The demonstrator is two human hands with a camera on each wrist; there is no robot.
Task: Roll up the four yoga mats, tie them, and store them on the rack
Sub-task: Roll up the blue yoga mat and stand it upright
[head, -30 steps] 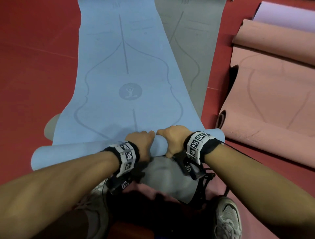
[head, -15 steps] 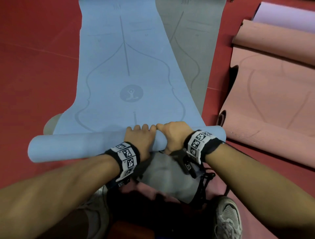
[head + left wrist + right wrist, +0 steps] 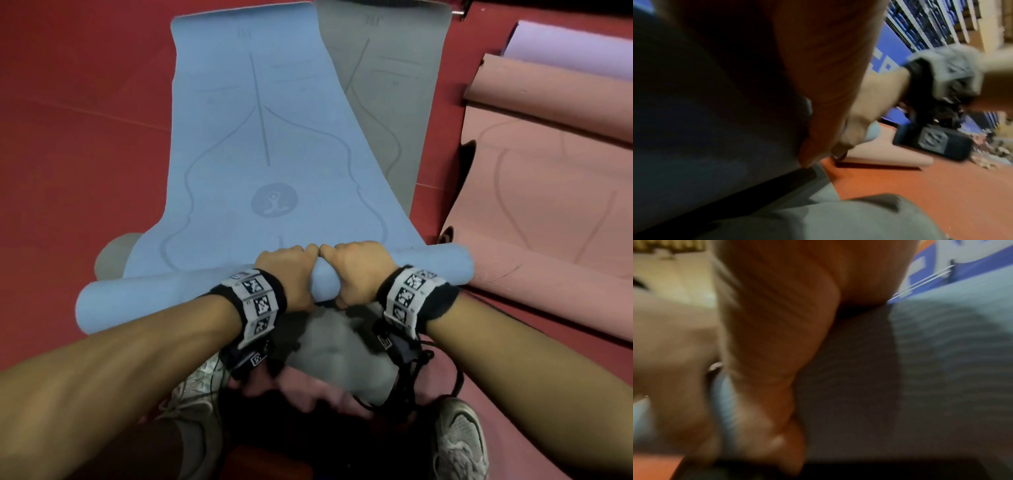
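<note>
A blue yoga mat (image 3: pixel 253 137) lies on the red floor, its near end wound into a roll (image 3: pixel 154 298) that runs left to right. My left hand (image 3: pixel 291 270) and right hand (image 3: pixel 356 270) sit side by side on the middle of the roll, fingers curled over its top and thumbs behind it. A grey mat (image 3: pixel 387 85) lies flat under the blue one and shows at the right and near my knees. A pink mat (image 3: pixel 548 192), half unrolled, lies to the right. Both wrist views are blurred; the right wrist view shows my thumb (image 3: pixel 777 386) against the blue roll (image 3: pixel 951 353).
A lilac rolled mat (image 3: pixel 575 48) lies at the far right behind the pink mat's roll (image 3: pixel 548 99). My shoes (image 3: pixel 459 442) are at the bottom edge. Bare red floor (image 3: pixel 68 137) spreads to the left. Blue shelving (image 3: pixel 920 24) shows in the left wrist view.
The blue roll has moved forward over the mat and grown thicker. Both hands have travelled with it and curled over its top.
</note>
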